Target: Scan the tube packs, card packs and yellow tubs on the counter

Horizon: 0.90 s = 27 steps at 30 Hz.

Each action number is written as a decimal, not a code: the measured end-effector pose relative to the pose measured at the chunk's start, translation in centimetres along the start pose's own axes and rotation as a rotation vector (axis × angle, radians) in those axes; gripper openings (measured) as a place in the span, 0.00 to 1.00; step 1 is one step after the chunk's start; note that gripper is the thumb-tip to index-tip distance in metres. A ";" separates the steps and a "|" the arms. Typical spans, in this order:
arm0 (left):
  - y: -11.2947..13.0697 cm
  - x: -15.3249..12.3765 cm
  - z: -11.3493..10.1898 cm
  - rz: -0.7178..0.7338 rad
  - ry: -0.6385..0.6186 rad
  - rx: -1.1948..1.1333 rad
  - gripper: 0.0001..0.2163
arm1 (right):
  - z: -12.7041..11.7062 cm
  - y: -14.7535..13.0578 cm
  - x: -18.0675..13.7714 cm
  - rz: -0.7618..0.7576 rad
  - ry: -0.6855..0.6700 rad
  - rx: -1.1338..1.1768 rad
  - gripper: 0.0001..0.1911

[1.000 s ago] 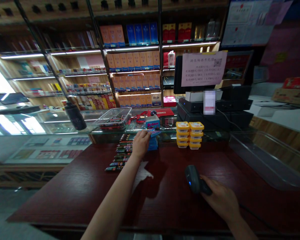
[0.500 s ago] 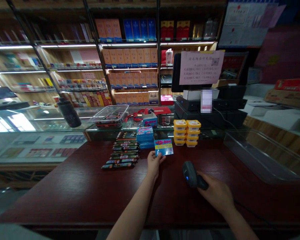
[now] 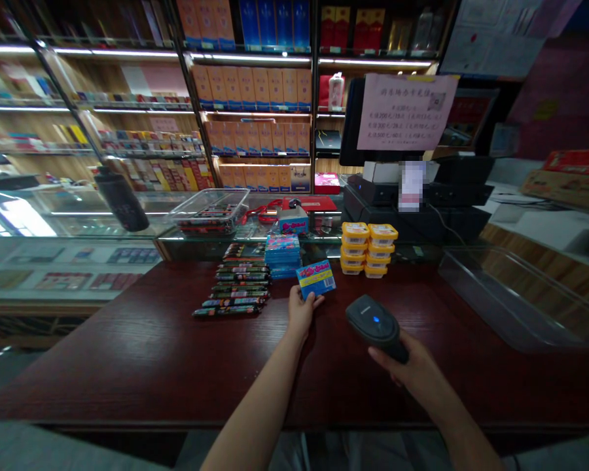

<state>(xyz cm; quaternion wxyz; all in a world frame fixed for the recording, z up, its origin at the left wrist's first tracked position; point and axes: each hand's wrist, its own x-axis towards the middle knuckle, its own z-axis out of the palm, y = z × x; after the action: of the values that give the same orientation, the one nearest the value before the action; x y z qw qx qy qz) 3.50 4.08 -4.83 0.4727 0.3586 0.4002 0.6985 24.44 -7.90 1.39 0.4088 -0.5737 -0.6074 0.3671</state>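
Observation:
My left hand (image 3: 302,311) pinches a flat blue packet (image 3: 317,279) by its lower left edge; a barcode shows at the packet's lower right. Wrapped around the handle of a black barcode scanner (image 3: 374,320) is my right hand (image 3: 412,366). The scanner head, with a lit blue light, points toward the packet from the right. Behind the packet stands a stack of similar blue packets (image 3: 283,256). To their left lies a row of slim dark wrapped sticks (image 3: 238,284). Yellow-lidded tubs (image 3: 354,248) stand in two stacks behind the scanner.
A clear plastic bin (image 3: 510,307) stands at the right on the dark wooden table (image 3: 177,366). On the glass counter behind are another clear bin (image 3: 209,212) with items, a black bottle (image 3: 122,199) and a monitor with a paper sign (image 3: 405,114).
My right hand has raised and turned the scanner toward the packet. The packet has tilted, and its barcode now shows clearly. The view has tipped down a little.

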 end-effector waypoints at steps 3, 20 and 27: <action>0.1 0.0 0.1 -0.014 0.013 -0.005 0.18 | 0.2 -0.4 0.0 0.034 0.021 0.008 0.27; 0.7 -0.4 0.5 0.089 -0.017 0.153 0.13 | -2.3 1.6 1.0 -0.260 0.074 -0.572 0.18; 3.1 -1.0 0.9 0.638 -0.201 1.114 0.04 | -3.3 7.1 1.7 -0.594 0.256 -0.941 0.20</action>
<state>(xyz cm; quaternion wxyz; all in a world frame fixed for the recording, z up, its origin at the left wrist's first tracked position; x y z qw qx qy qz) 3.45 2.59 -1.75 0.0205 0.7150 0.5303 0.4552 30.22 -5.77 -3.68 0.2653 -0.5386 -0.7862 -0.1461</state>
